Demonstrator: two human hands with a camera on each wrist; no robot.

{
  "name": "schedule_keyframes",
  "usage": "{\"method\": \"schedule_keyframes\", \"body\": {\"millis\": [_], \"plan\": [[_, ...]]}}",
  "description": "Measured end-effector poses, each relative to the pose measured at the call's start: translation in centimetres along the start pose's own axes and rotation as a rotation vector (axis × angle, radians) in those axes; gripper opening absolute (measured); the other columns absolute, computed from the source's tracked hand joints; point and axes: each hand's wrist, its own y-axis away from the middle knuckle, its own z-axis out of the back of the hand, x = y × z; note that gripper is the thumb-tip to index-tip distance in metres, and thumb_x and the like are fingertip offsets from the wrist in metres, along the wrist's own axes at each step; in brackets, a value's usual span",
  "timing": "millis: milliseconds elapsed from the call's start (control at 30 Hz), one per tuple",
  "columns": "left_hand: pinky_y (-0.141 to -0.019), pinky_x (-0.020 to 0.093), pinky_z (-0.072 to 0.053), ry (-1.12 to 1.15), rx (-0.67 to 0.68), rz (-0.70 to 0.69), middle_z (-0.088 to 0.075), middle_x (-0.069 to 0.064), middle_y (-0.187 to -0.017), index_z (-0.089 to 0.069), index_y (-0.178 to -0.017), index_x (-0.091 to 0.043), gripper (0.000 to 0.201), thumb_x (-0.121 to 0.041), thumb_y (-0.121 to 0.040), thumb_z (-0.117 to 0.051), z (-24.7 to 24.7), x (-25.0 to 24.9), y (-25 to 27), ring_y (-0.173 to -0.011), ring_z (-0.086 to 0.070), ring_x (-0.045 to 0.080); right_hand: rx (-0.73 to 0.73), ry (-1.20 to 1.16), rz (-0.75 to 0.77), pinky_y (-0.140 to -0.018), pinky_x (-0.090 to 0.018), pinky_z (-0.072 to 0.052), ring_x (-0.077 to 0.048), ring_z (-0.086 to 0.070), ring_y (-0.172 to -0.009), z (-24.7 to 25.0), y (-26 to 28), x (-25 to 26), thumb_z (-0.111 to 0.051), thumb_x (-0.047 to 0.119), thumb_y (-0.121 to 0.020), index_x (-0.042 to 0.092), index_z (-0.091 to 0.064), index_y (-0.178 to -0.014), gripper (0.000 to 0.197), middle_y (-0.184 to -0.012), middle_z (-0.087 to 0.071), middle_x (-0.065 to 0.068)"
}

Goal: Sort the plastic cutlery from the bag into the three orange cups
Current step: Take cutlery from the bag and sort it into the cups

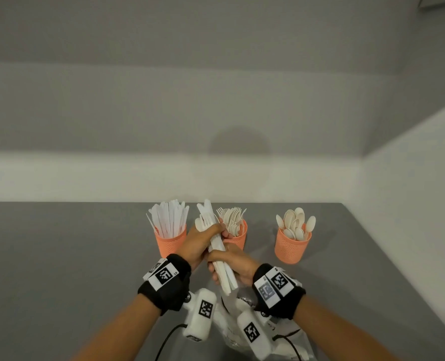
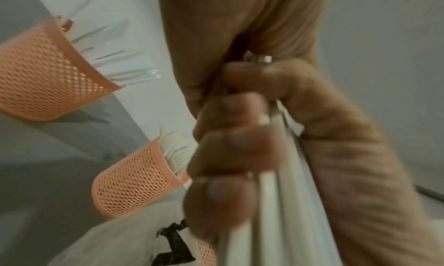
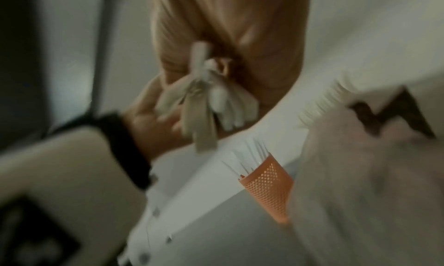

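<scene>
Both hands hold one bundle of white plastic cutlery upright above the grey table. My left hand grips its upper part; in the left wrist view its fingers curl round the white handles. My right hand grips the lower part; the handle ends stick out of it, blurred. Behind the hands stand three orange mesh cups: the left cup holds knives, the middle cup forks, the right cup spoons. The plastic bag lies below my wrists.
The cups stand near the table's far edge, against a pale wall. The table's right edge runs along a white side wall. Grey tabletop stretches to the left of the cups. Two cups show close to my left hand.
</scene>
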Motion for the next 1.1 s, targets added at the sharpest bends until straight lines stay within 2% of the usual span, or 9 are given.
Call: {"method": "schedule_keyframes", "body": {"millis": [100, 167, 300, 400, 533, 700, 867, 1000, 1100], "plan": [[-0.068, 0.023, -0.054, 0.066, 0.130, 0.067, -0.063, 0.004, -0.069, -0.053, -0.084, -0.008, 0.005, -0.006, -0.088, -0.052, 0.3, -0.2, 0.3, -0.074, -0.062, 0.018, 0.186, -0.202, -0.128, -0.043, -0.019, -0.045, -0.009, -0.050, -0.039, 0.2, 0.4, -0.2, -0.048, 0.015, -0.090, 0.011, -0.056, -0.071, 0.021, -0.051, -0.058, 0.001], [-0.071, 0.022, -0.055, 0.057, 0.150, 0.093, -0.068, 0.005, -0.076, -0.059, -0.086, -0.007, 0.007, -0.010, -0.088, -0.053, 0.4, -0.4, 0.4, -0.077, -0.065, 0.017, 0.209, -0.245, -0.121, -0.040, -0.017, -0.039, -0.006, -0.042, -0.034, -0.2, 0.4, -0.1, -0.044, 0.021, -0.092, 0.015, -0.051, -0.065, 0.028, -0.042, -0.048, 0.005], [-0.070, 0.025, -0.052, -0.061, 0.027, 0.047, -0.069, 0.006, -0.086, -0.062, -0.094, -0.011, 0.012, -0.020, -0.088, -0.058, 1.0, -0.5, -0.1, -0.075, -0.065, 0.015, -0.042, -0.211, -0.032, -0.036, -0.016, -0.033, -0.008, -0.033, -0.030, -0.6, -0.2, -0.4, -0.046, 0.022, -0.093, 0.015, -0.042, -0.061, 0.033, -0.036, -0.034, 0.005], [-0.075, 0.031, -0.046, -0.157, -0.088, 0.005, -0.062, 0.005, -0.084, -0.061, -0.095, -0.013, 0.021, -0.029, -0.082, -0.067, 1.4, -0.3, -0.9, -0.080, -0.058, 0.017, -0.155, -0.105, 0.017, -0.037, -0.018, -0.034, -0.010, -0.034, -0.031, -0.4, -0.5, -1.1, -0.048, 0.017, -0.092, 0.013, -0.044, -0.067, 0.026, -0.039, -0.035, 0.003], [-0.070, 0.027, -0.045, -0.303, -0.159, -0.100, -0.063, -0.010, -0.063, -0.063, -0.079, -0.015, 0.006, -0.015, -0.085, -0.065, 1.2, -0.3, -1.4, -0.065, -0.058, 0.008, -0.183, -0.012, 0.062, -0.033, -0.017, -0.029, -0.008, -0.032, -0.030, 0.0, -0.6, -1.6, -0.050, 0.014, -0.093, 0.014, -0.051, -0.081, 0.012, -0.043, -0.040, 0.002], [-0.082, 0.038, -0.048, -0.406, -0.212, -0.161, -0.065, 0.010, -0.084, -0.064, -0.089, -0.011, 0.010, -0.011, -0.091, -0.054, 0.8, 0.1, -1.8, -0.082, -0.060, 0.022, -0.161, -0.030, 0.069, -0.034, -0.017, -0.033, -0.007, -0.037, -0.031, 0.4, -0.6, -1.7, -0.059, 0.020, -0.090, 0.014, -0.053, -0.087, 0.009, -0.043, -0.040, 0.002], [-0.091, 0.048, -0.048, -0.401, -0.257, -0.145, -0.065, 0.019, -0.096, -0.062, -0.101, 0.000, 0.021, -0.013, -0.095, -0.046, 0.8, 0.0, -2.7, -0.093, -0.061, 0.032, -0.083, -0.153, 0.047, -0.038, -0.018, -0.039, -0.009, -0.042, -0.035, 0.8, -0.6, -1.6, -0.051, 0.047, -0.090, 0.026, -0.046, -0.101, 0.025, -0.049, -0.047, 0.002], [-0.091, 0.044, -0.047, -0.344, -0.265, -0.124, -0.062, 0.009, -0.088, -0.061, -0.102, -0.004, 0.021, -0.015, -0.096, -0.043, 0.5, -0.7, -2.9, -0.090, -0.059, 0.026, -0.102, -0.226, 0.035, -0.039, -0.018, -0.038, -0.009, -0.040, -0.035, 0.8, -0.6, -1.8, -0.039, 0.054, -0.092, 0.022, -0.044, -0.102, 0.034, -0.051, -0.048, 0.002], [-0.083, 0.033, -0.045, -0.324, -0.282, -0.154, -0.059, -0.001, -0.085, -0.061, -0.110, -0.005, 0.026, -0.014, -0.097, -0.041, 0.4, -1.3, -3.0, -0.083, -0.055, 0.016, -0.131, -0.296, 0.049, -0.036, -0.017, -0.033, -0.007, -0.036, -0.034, 0.7, -0.8, -1.9, -0.036, 0.055, -0.093, 0.019, -0.047, -0.094, 0.037, -0.049, -0.043, 0.004]]}}
